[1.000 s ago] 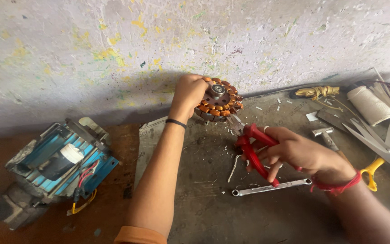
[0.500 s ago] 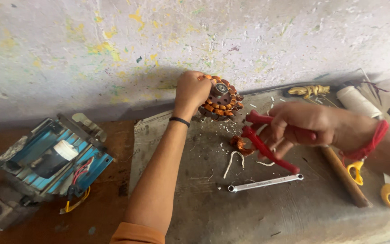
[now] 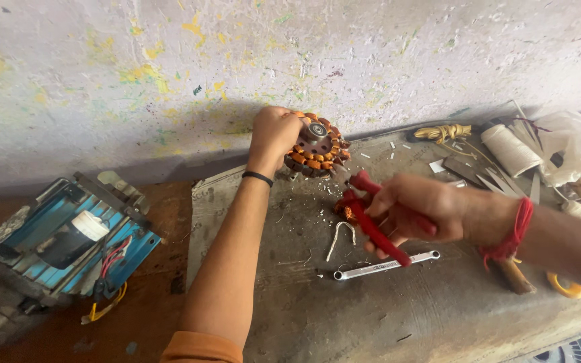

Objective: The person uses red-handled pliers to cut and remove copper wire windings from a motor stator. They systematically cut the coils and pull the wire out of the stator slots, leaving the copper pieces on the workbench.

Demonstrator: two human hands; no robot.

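Head view: right hand (image 3: 419, 210) had dropped lower and leftward with the red-handled pliers (image 3: 378, 222) since half a second before | fingers wrapped tight around the handles | left hand (image 3: 274, 134) clamped on the copper-wound stator (image 3: 316, 145), tilted against the wall | spanner (image 3: 384, 265) lay just below the pliers on the grey bench (image 3: 398, 316)

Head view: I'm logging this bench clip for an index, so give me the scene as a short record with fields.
Left hand: left hand grips the rim of a round wound stator with orange coils, tilted up near the wall
Right hand: right hand closed on red-handled pliers, nose near a small copper coil piece
Surface: grey mat on a wooden bench
Nearby: silver wrench, white cord loop, blue motor housing at left
Far right: white thread spool, plastic bag
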